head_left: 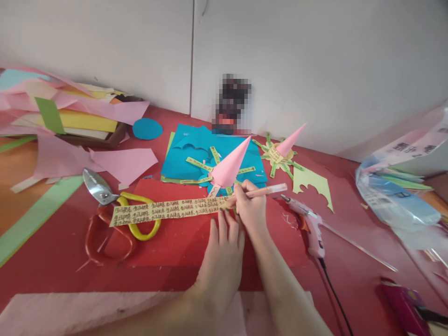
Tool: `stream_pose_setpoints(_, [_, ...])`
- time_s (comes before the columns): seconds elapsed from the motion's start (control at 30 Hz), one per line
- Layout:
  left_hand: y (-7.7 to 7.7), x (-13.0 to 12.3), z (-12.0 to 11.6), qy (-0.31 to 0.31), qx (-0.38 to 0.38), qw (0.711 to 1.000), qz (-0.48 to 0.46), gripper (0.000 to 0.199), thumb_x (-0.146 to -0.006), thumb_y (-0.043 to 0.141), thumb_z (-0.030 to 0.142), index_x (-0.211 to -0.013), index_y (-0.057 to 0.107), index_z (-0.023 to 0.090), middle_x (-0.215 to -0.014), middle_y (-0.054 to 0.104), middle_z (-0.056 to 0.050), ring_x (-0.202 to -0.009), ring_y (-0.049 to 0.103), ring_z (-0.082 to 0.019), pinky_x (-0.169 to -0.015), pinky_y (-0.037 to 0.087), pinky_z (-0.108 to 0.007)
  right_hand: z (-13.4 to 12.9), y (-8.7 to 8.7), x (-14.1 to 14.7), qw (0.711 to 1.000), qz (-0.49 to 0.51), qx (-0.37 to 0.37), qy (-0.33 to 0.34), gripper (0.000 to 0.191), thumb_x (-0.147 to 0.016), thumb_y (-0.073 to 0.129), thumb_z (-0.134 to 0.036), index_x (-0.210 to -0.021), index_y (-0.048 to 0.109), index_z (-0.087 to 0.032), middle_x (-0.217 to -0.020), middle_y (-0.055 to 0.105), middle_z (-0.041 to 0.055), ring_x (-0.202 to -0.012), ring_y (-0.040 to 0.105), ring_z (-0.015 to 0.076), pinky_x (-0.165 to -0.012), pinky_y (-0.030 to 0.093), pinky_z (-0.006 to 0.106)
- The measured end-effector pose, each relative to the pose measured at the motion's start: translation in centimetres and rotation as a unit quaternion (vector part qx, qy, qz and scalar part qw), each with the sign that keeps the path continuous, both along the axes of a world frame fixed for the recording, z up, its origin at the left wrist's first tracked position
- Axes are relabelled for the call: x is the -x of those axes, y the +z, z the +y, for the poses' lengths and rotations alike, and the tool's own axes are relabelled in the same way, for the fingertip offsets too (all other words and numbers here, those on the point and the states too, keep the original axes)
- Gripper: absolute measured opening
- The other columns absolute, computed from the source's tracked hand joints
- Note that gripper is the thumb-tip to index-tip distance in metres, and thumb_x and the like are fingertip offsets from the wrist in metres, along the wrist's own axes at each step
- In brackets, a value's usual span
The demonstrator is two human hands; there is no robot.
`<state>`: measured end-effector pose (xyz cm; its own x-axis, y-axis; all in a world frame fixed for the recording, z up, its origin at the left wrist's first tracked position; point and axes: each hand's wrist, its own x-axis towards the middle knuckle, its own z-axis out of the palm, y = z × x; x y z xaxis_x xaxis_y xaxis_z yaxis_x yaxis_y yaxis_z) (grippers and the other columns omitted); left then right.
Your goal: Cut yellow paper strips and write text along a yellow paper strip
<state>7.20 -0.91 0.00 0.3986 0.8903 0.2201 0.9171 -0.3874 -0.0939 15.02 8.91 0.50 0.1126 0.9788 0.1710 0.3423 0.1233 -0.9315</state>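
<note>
My right hand (250,207) is closed around a pen (268,190), its tip at the right end of a yellow paper strip (171,209) that bears several rows of handwritten characters. Flat beside it, my left hand (226,238) rests with fingertips at the strip's lower edge, fingers stretched out. The strip lies over red paper (175,247) and partly over the scissors. Just behind the hands stands a pink paper cone (231,165) with written green strips spreading from its base, on blue paper (175,161).
Scissors (135,238) with red and yellow handles lie at left, near paper scraps (122,163) and a full tray (119,135). A second cone piece (289,144) stands behind right. A glue gun (315,233), its cord and a plastic bag (395,186) are at right.
</note>
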Motion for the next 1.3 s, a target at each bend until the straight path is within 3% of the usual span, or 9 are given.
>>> stream_pose_setpoints(0.57, [-0.15,0.03,0.08,0.003,-0.021,1.000,0.009,0.049,-0.077,0.050,0.026,-0.121,0.057,0.007,-0.122,0.058,-0.019,-0.118,0.051,-0.035,-0.094,0.045,-0.045,0.04,0.01,0.07,1.000,-0.029,-0.001,0.000,0.029,-0.077,0.050,-0.028,-0.052,0.038,-0.021,-0.041,0.049,-0.0056,-0.042,0.055,0.0113,-0.044,0.040,0.021])
stream_pose_setpoints(1.1, [-0.16,-0.02,-0.05,0.006,-0.015,1.000,0.005,0.049,-0.079,0.048,0.026,-0.123,0.055,0.007,-0.125,0.055,-0.021,-0.120,0.048,-0.035,-0.095,0.043,-0.046,-0.03,0.23,0.11,1.000,-0.018,0.003,-0.014,0.029,-0.078,0.050,-0.027,-0.052,0.038,-0.021,-0.042,0.051,-0.0057,-0.037,0.048,0.0087,-0.042,0.038,0.020])
stream_pose_setpoints(1.3, [-0.03,0.02,0.02,0.004,-0.005,1.000,0.004,0.049,-0.081,0.044,0.024,-0.126,0.052,0.008,-0.126,0.054,-0.020,-0.121,0.047,-0.033,-0.096,0.042,-0.046,-0.01,0.05,0.02,0.999,-0.042,-0.014,-0.027,0.030,-0.079,0.049,-0.028,-0.053,0.038,-0.021,-0.042,0.051,-0.0057,-0.041,0.053,0.0103,-0.046,0.040,0.021])
